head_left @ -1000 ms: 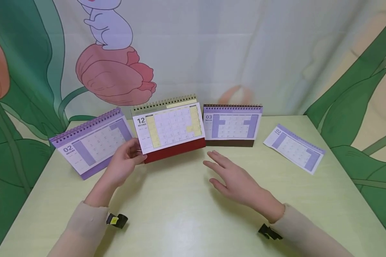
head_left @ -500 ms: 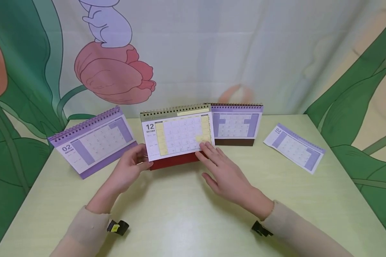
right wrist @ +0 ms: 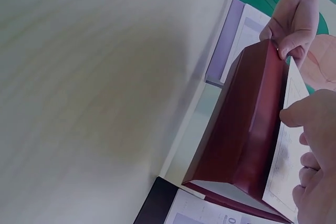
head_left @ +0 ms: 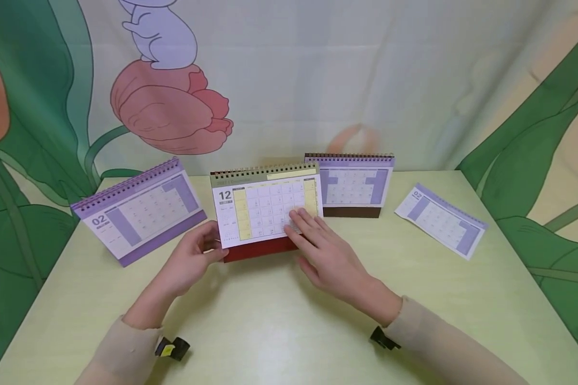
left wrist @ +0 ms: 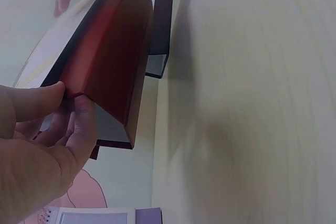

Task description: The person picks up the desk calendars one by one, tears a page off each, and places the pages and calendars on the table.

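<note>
Standing at the table's middle, between two purple calendars, the red-based calendar is pinched at its left edge by the left hand; straight, slightly spread fingers of the right hand are laid, seemingly, on its page.
</note>
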Action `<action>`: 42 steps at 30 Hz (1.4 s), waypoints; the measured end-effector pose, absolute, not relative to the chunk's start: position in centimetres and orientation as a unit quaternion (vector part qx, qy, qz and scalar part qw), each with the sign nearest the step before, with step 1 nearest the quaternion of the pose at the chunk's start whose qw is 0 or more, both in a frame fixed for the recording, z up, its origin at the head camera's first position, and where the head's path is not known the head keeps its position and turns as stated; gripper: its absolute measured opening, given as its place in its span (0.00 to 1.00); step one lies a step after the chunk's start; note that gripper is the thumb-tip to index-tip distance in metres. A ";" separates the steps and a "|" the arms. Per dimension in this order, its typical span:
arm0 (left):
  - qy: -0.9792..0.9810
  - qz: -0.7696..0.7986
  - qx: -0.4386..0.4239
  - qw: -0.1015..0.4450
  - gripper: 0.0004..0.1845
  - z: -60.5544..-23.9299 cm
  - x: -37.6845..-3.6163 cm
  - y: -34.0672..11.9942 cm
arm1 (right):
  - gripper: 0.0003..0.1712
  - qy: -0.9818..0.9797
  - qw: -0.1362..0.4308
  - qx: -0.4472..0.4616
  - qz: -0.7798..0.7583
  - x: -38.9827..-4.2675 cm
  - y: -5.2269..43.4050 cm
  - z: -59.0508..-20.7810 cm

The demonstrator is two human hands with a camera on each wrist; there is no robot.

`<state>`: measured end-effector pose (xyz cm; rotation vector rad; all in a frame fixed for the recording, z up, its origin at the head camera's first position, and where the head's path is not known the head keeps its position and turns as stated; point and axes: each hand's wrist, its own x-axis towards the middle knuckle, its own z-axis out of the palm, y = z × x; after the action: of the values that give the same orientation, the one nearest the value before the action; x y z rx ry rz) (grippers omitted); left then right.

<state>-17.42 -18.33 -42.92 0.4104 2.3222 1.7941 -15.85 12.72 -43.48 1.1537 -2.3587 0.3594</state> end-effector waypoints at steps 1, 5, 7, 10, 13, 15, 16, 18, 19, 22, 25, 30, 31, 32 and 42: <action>0.781 0.602 0.141 0.090 0.24 -42.9 -17.3 -18.4 | 0.36 -0.862 0.245 0.424 0.132 -15.8 12.6 -43.4; 0.777 0.602 0.155 0.096 0.23 -43.0 -17.0 -18.4 | 0.36 -0.854 0.255 0.434 0.134 -15.8 12.3 -43.1; 0.777 0.600 0.163 0.099 0.22 -43.0 -16.8 -18.4 | 0.36 -0.848 0.259 0.441 0.134 -15.8 12.1 -43.0; 0.782 0.590 0.173 0.103 0.20 -43.1 -16.6 -18.4 | 0.37 -0.842 0.267 0.450 0.133 -15.7 11.9 -42.9; 0.787 0.580 0.180 0.104 0.19 -43.0 -16.4 -18.5 | 0.37 -0.837 0.272 0.455 0.130 -15.5 11.7 -42.8; 0.790 0.576 0.184 0.104 0.19 -43.0 -16.2 -18.7 | 0.38 -0.836 0.275 0.458 0.127 -15.5 11.7 -42.8; 0.791 0.574 0.185 0.104 0.18 -43.0 -16.2 -18.8 | 0.38 -0.835 0.275 0.459 0.125 -15.4 11.6 -42.8; 0.790 0.573 0.188 0.106 0.18 -43.0 -16.1 -19.1 | 0.39 -0.834 0.278 0.462 0.121 -15.4 11.6 -42.8; 0.790 0.573 0.191 0.107 0.18 -43.0 -16.0 -19.2 | 0.39 -0.833 0.280 0.463 0.118 -15.3 11.6 -42.8; 0.783 0.579 0.199 0.110 0.19 -42.9 -15.8 -19.5 | 0.38 -0.831 0.286 0.465 0.108 -15.2 11.6 -42.8; 0.779 0.583 0.204 0.110 0.19 -42.9 -15.7 -19.7 | 0.38 -0.828 0.295 0.468 0.094 -15.1 11.5 -42.7; 0.768 0.593 0.210 0.117 0.19 -42.7 -15.5 -19.4 | 0.37 -0.822 0.312 0.471 0.076 -14.9 11.3 -42.3; 0.765 0.596 0.211 0.120 0.19 -42.7 -15.5 -19.3 | 0.38 -0.821 0.313 0.471 0.076 -14.8 11.3 -42.2; 0.763 0.598 0.212 0.122 0.19 -42.7 -15.5 -19.2 | 0.38 -0.820 0.314 0.471 0.077 -14.8 11.3 -42.2; 0.752 0.609 0.216 0.130 0.20 -43.1 -15.8 -18.2 | 0.36 -0.825 0.309 0.461 0.106 -15.0 11.6 -41.7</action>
<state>-15.79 -18.20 -43.09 0.6270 2.1853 1.7680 -14.96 11.63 -41.74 1.2188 -2.1800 0.2808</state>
